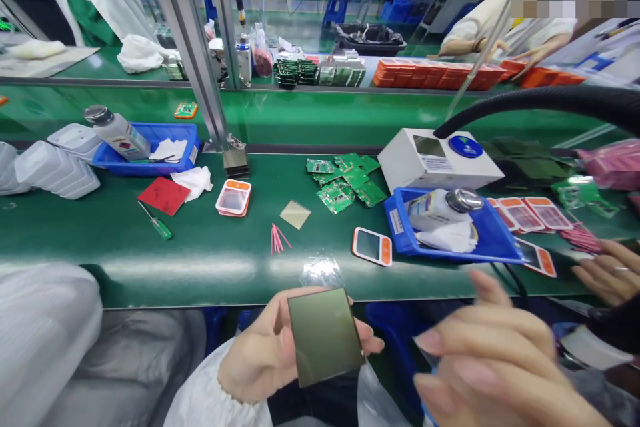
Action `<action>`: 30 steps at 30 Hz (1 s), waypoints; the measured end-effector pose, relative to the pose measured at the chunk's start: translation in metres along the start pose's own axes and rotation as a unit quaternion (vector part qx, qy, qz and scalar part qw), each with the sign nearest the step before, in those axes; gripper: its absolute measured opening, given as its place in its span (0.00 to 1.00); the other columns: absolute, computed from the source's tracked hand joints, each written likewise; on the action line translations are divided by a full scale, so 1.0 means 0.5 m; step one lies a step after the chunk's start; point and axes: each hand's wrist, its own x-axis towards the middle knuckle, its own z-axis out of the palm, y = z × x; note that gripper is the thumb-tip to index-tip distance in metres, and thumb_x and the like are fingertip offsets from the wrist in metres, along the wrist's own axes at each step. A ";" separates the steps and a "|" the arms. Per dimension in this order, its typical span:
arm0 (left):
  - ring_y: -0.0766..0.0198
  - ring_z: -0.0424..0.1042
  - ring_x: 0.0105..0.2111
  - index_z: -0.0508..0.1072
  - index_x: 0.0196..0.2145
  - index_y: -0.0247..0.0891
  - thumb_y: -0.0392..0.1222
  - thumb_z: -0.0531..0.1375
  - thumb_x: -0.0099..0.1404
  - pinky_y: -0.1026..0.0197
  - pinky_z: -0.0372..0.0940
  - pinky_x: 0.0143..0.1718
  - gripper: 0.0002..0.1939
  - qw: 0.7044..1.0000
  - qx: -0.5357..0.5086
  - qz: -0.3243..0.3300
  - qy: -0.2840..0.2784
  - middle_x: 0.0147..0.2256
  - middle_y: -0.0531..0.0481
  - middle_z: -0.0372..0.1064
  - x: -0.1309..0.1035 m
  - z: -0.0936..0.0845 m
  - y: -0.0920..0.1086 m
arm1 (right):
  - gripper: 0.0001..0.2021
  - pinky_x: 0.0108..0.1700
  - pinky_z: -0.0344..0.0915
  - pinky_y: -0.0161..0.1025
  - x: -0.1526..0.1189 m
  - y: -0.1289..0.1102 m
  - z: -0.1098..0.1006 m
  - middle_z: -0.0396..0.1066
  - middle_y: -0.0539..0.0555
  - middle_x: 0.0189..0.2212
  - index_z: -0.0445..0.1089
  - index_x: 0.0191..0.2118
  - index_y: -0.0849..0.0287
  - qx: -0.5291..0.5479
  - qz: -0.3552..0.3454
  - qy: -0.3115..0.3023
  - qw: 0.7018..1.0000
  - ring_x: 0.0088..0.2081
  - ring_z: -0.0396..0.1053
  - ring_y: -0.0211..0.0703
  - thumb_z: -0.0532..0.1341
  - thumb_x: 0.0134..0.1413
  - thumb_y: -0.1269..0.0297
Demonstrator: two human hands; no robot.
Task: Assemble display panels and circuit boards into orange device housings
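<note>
My left hand (265, 347) holds a square dark olive glass-like panel (326, 337) by its edges, in front of the table's near edge. To the right of the panel, my right hand (495, 360) is raised with its fingers apart and slightly curled, touching nothing that I can see. Beyond the panel a shiny clear film (321, 269) lies on the green table (200, 273). Farther back are thin pink strips (278, 239), a beige square sheet (295, 214), an orange-and-white framed device (372, 246) and a pile of green circuit boards (345, 180).
A blue tray (500, 247) with a bottle stands at the right, before a white box (425, 170). Another person's hand (613, 270) rests at the far right. Leftward are a blue tray (183, 159), red sheet (165, 196), screwdriver (161, 227) and metal post (185, 40).
</note>
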 end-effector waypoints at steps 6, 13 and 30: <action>0.47 0.70 0.53 0.73 0.49 0.44 0.50 0.68 0.53 0.47 0.62 0.56 0.26 0.994 0.048 0.034 0.091 0.47 0.45 0.76 -0.009 -0.002 -0.009 | 0.19 0.62 0.53 0.57 0.011 0.010 0.053 0.67 0.45 0.26 0.65 0.47 0.54 0.097 0.065 -0.067 0.991 0.28 0.68 0.37 0.62 0.50 0.78; 0.49 0.71 0.52 0.73 0.50 0.46 0.51 0.68 0.54 0.49 0.63 0.55 0.26 0.995 0.045 0.035 0.085 0.47 0.45 0.76 -0.011 -0.010 -0.005 | 0.14 0.64 0.51 0.56 0.005 0.011 0.043 0.70 0.44 0.25 0.66 0.46 0.54 0.101 0.096 -0.081 0.987 0.26 0.70 0.34 0.57 0.56 0.78; 0.57 0.73 0.49 0.72 0.52 0.44 0.47 0.67 0.56 0.56 0.65 0.52 0.26 0.996 0.057 0.051 0.054 0.47 0.44 0.76 -0.006 -0.007 -0.009 | 0.17 0.60 0.58 0.61 0.021 0.001 0.040 0.68 0.46 0.26 0.71 0.42 0.55 0.080 0.067 0.068 0.992 0.27 0.67 0.39 0.62 0.48 0.81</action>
